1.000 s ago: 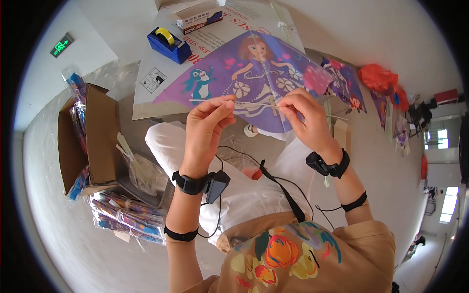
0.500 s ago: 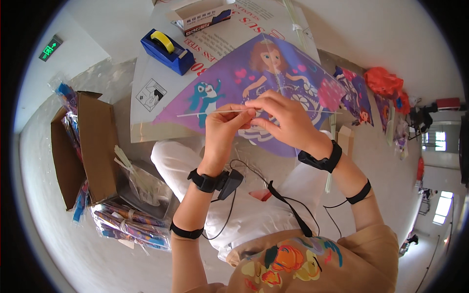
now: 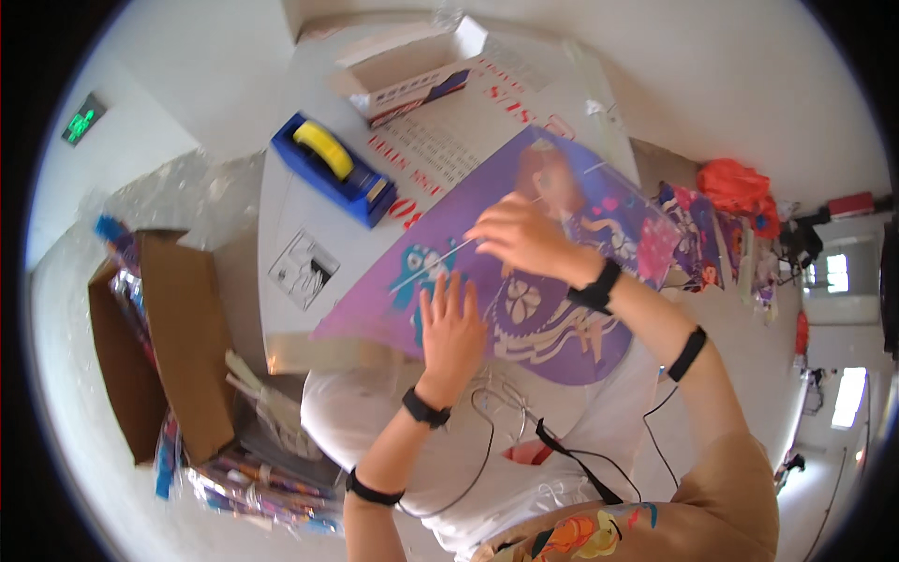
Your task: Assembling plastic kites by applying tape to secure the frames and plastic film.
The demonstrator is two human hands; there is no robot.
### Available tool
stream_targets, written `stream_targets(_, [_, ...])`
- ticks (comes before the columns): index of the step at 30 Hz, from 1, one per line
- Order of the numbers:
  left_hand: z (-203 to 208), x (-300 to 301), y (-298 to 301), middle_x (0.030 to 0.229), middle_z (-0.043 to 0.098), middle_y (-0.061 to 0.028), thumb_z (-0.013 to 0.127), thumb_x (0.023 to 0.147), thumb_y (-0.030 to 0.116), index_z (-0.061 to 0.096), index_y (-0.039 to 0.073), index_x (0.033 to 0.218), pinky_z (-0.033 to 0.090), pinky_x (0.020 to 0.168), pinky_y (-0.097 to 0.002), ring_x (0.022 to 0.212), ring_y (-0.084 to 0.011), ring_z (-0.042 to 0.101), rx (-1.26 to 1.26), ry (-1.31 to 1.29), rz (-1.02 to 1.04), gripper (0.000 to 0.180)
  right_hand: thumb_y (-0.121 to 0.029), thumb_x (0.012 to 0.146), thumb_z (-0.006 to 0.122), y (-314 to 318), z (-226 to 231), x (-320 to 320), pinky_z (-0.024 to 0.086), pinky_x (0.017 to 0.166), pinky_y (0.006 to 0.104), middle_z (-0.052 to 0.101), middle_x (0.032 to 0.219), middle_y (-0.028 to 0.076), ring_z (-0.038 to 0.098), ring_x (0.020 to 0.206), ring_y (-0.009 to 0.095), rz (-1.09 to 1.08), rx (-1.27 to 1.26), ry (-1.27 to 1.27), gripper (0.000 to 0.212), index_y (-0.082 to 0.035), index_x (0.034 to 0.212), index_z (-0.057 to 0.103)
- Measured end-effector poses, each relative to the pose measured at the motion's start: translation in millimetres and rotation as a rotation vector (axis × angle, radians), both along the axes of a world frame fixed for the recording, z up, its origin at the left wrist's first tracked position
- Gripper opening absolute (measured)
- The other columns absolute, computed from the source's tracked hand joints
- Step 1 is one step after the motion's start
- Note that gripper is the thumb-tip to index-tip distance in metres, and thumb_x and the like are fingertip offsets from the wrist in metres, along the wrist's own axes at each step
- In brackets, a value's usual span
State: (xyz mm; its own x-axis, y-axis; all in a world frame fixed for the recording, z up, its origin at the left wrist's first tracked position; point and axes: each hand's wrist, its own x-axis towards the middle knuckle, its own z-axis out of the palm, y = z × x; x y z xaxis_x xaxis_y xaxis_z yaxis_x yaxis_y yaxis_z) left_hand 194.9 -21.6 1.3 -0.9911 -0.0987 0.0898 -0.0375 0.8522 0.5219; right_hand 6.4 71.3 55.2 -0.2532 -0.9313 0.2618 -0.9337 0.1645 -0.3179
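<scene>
Right grip (image 3: 526, 240) pinches a white rod (image 3: 426, 269) over the purple kite (image 3: 526, 314), left grip (image 3: 452, 339) spread nearby.

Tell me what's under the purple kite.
A white board lies beneath the kite, showing past its upper-left edge. The stretch of board that the kite covers, and anything else there, can't be seen.

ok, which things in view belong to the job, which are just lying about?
Job:
thin white rod, in the right hand
purple printed kite-shaped sheet, beneath
probably the blue plastic tape dispenser

Lying about, seemingly:
open brown cardboard box
crumpled orange-red plastic bag
</scene>
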Motion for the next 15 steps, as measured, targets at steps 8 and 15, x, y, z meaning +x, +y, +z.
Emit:
stream_targets(8, [-20, 18, -14, 0.144, 0.034, -0.0174, 0.067, 0.079, 0.026, 0.043, 0.004, 0.134, 0.018, 0.105, -0.0637, 0.138, -0.033, 0.025, -0.151, -0.166, 0.149, 0.063, -0.014, 0.073, 0.07, -71, -72, 17, 0.044, 0.083, 0.0352, 0.061, 0.091, 0.002, 0.057, 0.091, 0.021, 0.162, -0.084, -0.192, 0.019, -0.01, 0.092, 0.067])
stream_targets(15, [-11, 13, -29, 0.113, 0.05, -0.0098, 0.063, 0.077, 0.011, 0.052, 0.006, 0.12, 0.034, 0.097, -0.0491, 0.113, -0.0269, 0.048, -0.109, -0.027, 0.238, 0.044, -0.01, 0.076, 0.069, -82, -79, 25, 0.047, 0.079, 0.0354, 0.058, 0.087, 0.004, 0.056, 0.088, 0.023, 0.099, -0.077, -0.25, 0.017, -0.008, 0.093, 0.067])
